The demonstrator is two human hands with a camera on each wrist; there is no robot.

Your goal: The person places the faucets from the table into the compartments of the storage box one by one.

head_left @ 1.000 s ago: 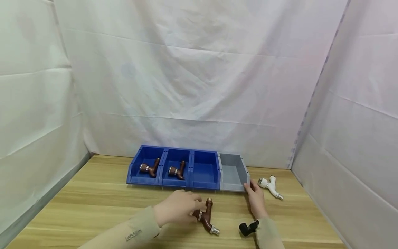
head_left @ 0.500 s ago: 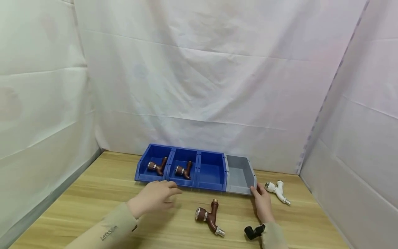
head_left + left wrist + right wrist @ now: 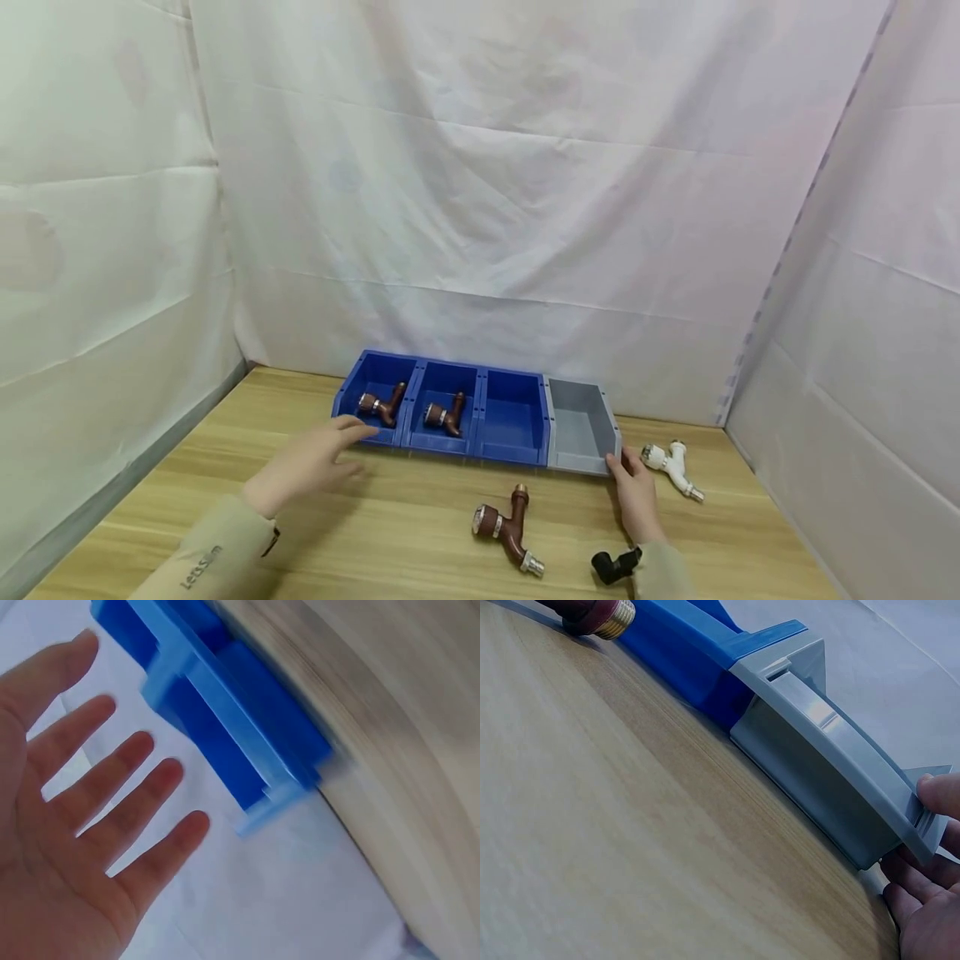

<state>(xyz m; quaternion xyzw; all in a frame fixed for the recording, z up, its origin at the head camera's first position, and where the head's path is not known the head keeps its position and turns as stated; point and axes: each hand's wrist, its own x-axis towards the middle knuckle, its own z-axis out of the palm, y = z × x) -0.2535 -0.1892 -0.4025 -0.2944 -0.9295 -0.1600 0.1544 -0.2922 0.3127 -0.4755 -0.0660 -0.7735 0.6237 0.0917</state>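
Observation:
My left hand (image 3: pixel 315 462) is in the air just in front of the leftmost blue bin (image 3: pixel 351 387). In the left wrist view its fingers are straight and spread, with nothing in them. At the other end of the row, my right hand (image 3: pixel 635 500) grips the front right corner of the grey bin (image 3: pixel 555 458); the thumb (image 3: pixel 939 793) lies on the rim and the other fingers are around the outside. A brown tap (image 3: pixel 512 529) with a silver spout tip lies on the table between the hands.
Brown taps lie in the left blue bin and the second one, the tap (image 3: pixel 447 415) there being fully visible. The third blue bin (image 3: pixel 513 454) adjoins the grey one. A white tap (image 3: pixel 672 467) lies right of the row. White cloth (image 3: pixel 480 208) hangs behind the wooden table (image 3: pixel 405 533).
My left hand has moved away from the brown tap on the table, leftward to the leftmost bin. My right hand has stayed at the grey bin's corner. The head view has shifted slightly.

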